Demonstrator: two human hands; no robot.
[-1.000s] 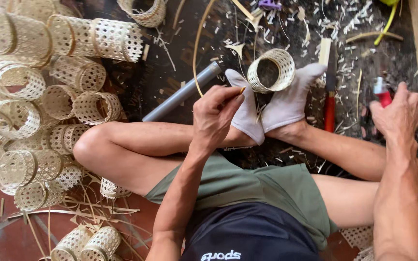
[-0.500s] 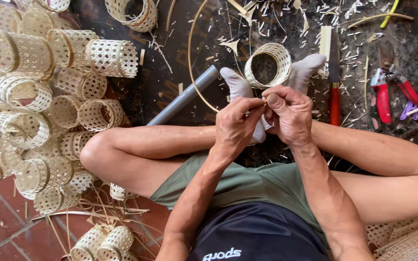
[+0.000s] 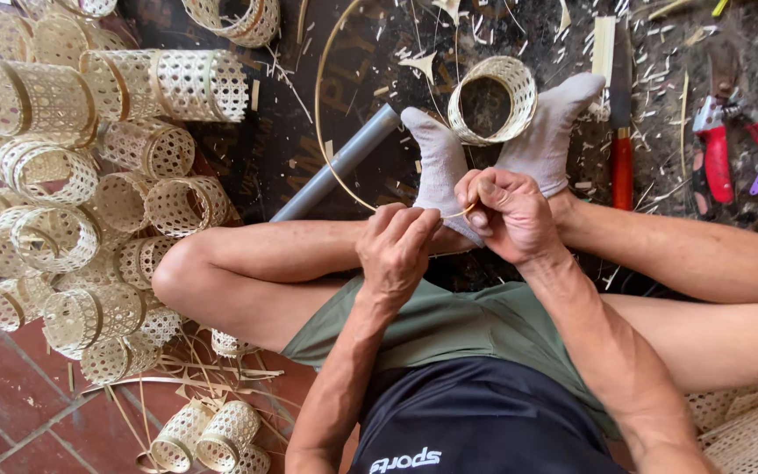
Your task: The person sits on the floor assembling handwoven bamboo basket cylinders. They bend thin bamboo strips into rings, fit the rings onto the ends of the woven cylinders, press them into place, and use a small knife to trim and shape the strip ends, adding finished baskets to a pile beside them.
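- Head view, looking down: your left hand (image 3: 394, 250) and right hand (image 3: 511, 215) sit close together over your crossed ankles, nearly touching.
- Your right fingers (image 3: 484, 195) are curled tight, thumb and forefinger pinched on the end of a thin bamboo strip (image 3: 319, 132).
- Your left fingers (image 3: 410, 224) are bent in toward the same end of the strip, fingertips just beside the right thumb; you cannot tell from here whether they actually grip it.
- From your fingertips the strip sweeps away in a long arc, up past the left fingers' far side and toward the top of the frame.
- Just beyond your fingertips, between your two grey-socked feet (image 3: 439, 171), a small woven ring (image 3: 493, 98) is held, touching both socks.
- Beyond the left fingers a grey pipe (image 3: 337, 164) lies slanted on the dark mat (image 3: 274, 149), crossing under the strip's arc.
- Out past the right fingers lies a red-handled knife (image 3: 622, 132), and farther that way red-handled pruning shears (image 3: 730, 136).
- Well off to the left-hand side a heap of woven cylinders (image 3: 89, 184) is piled, with a few more near your left elbow.
- Shavings are scattered over the mat around your feet.
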